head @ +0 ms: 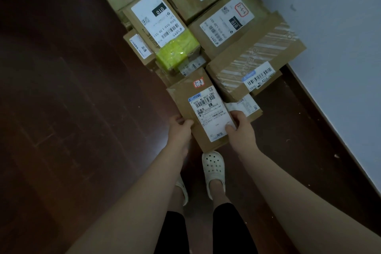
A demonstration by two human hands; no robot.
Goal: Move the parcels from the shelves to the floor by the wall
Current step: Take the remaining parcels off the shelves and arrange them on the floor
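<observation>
L hand [181,125] & R hand [240,128], fingers curled, grip parcel [186,97] near edge, prob. to seat it against pile [218,51] by wall [329,16].

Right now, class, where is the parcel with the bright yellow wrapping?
In the head view the yellow parcel sits mid-stack, left of the wide taped box and just beyond the held parcel.
</observation>
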